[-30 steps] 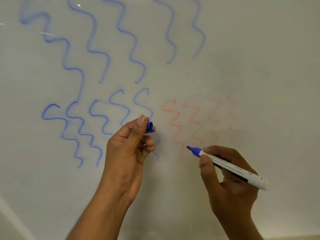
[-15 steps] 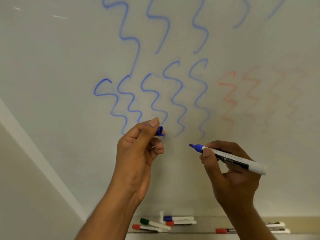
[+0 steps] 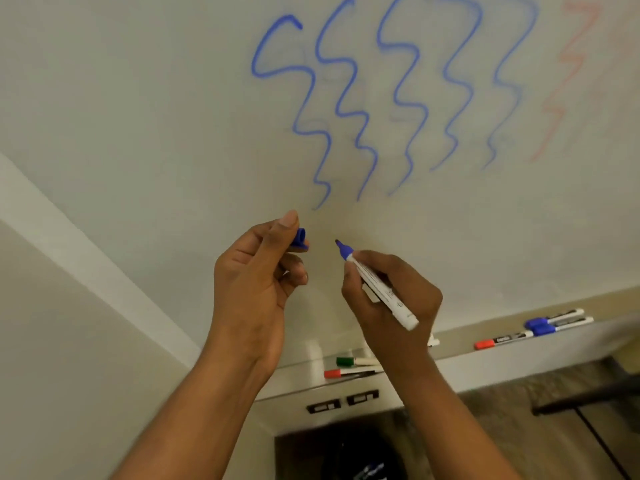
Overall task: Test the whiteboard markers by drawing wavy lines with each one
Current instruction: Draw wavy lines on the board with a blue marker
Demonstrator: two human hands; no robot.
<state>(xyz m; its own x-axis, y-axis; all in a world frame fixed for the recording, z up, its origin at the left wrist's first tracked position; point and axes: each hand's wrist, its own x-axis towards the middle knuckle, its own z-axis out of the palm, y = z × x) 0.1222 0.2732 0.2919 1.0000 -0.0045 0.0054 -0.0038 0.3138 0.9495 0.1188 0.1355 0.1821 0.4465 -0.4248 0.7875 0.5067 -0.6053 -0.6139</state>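
Observation:
My right hand (image 3: 391, 299) grips an uncapped blue whiteboard marker (image 3: 375, 284), its tip pointing up-left, just off the whiteboard (image 3: 156, 98). My left hand (image 3: 256, 282) pinches the blue cap (image 3: 299, 239) between thumb and fingers, a short gap left of the marker tip. Several blue wavy lines (image 3: 346, 109) run down the board above both hands. Faint red wavy lines (image 3: 561, 98) sit at the far right.
The tray ledge (image 3: 485, 362) below the board holds a green marker (image 3: 353, 361), a red marker (image 3: 346, 373), another red-capped marker (image 3: 498, 341) and two blue-capped markers (image 3: 550, 323). The board's grey frame (image 3: 79, 258) slants down the left side. A dark floor lies below.
The view has dropped and swung left, so the wavy lines sit higher and the tray shows more. Both hands came closer together; the marker tip now points toward the cap.

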